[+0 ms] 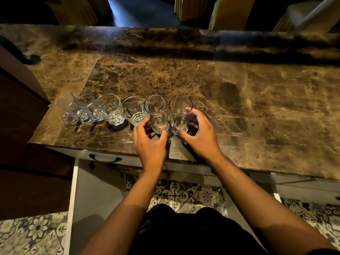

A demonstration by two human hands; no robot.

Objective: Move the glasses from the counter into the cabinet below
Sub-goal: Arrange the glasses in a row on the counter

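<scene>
My left hand (150, 139) curls round the base of one tall glass (156, 115), and my right hand (197, 133) wraps the lower part of its twin (179, 115), fingers behind, thumb in front. Both glasses stand upright on the counter (239, 100), side by side near its front edge; I cannot tell whether either has left the stone.

From my left glass, a row runs off toward nine o'clock: two tumblers (135, 112), then two handled mugs (77, 109) bunched close together. The cabinet door (95, 196) hangs open at six o'clock, below the counter.

These look like thin, clear, smooth glass: light, rigid, likely slippery, and sure to chip if they knock together or strike the stone edge. I judge the best hold is low on the thick base, where I am now, keeping them apart as I bring them down. Lifting straight up first should clear the neighbouring tumbler.
</scene>
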